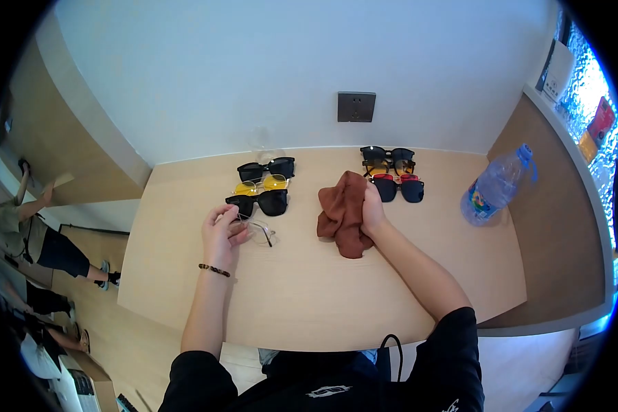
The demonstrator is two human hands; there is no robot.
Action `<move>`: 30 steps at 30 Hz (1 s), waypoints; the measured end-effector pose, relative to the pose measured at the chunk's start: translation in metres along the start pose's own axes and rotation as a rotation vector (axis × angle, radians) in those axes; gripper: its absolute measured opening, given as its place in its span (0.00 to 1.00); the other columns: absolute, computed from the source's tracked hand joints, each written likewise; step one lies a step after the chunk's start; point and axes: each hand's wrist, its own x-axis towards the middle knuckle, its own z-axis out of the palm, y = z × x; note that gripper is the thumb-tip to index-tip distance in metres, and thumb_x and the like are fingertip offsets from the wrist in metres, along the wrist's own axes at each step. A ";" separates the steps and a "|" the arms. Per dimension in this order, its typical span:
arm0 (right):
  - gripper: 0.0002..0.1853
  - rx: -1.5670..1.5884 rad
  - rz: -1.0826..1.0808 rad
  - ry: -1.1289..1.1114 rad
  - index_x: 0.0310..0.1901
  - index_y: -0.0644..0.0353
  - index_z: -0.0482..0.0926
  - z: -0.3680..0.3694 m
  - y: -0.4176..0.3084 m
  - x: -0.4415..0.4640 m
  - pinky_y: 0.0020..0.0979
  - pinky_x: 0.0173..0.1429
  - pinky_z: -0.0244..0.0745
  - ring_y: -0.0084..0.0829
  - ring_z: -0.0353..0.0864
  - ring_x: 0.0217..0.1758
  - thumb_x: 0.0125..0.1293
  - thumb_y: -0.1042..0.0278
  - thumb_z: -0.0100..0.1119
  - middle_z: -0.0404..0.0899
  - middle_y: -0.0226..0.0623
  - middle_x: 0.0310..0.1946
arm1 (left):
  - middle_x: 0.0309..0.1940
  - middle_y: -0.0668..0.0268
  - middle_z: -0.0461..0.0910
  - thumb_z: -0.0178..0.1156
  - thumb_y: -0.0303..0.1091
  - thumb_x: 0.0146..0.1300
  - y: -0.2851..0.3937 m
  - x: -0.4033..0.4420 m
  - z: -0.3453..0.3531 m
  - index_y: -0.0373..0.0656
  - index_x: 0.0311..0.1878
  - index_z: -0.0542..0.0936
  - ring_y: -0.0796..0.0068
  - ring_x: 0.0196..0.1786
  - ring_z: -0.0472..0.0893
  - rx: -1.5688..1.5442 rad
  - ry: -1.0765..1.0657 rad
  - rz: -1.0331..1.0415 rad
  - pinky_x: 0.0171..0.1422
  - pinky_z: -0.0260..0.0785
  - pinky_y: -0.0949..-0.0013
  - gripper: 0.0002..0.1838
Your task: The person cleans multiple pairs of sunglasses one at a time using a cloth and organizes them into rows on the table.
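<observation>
My left hand [221,232] is closed on a pair of clear eyeglasses [259,233] with thin metal frames, low over the table's left half. Just beyond it lie black sunglasses [273,202], yellow-lensed glasses [276,182] and another dark pair [280,166], in a column. In my right hand [373,211] a crumpled brown cloth [340,214] is gripped, hanging over the middle of the table. Beside that hand, a second column holds red-topped dark sunglasses [408,189], amber-lensed glasses [404,167] and black sunglasses [388,153].
A plastic water bottle [493,189] stands on the table [302,302] at the right, near a curved wooden side panel [563,226]. A dark wall socket [356,107] is on the back wall. People [48,240] are off to the left.
</observation>
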 end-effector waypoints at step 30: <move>0.19 0.142 0.193 0.038 0.55 0.62 0.76 0.002 -0.003 0.005 0.36 0.60 0.77 0.33 0.81 0.54 0.77 0.55 0.44 0.80 0.39 0.52 | 0.39 0.53 0.77 0.56 0.40 0.72 -0.024 0.019 0.007 0.38 0.43 0.75 0.51 0.40 0.78 1.362 0.308 0.696 0.47 0.69 0.51 0.12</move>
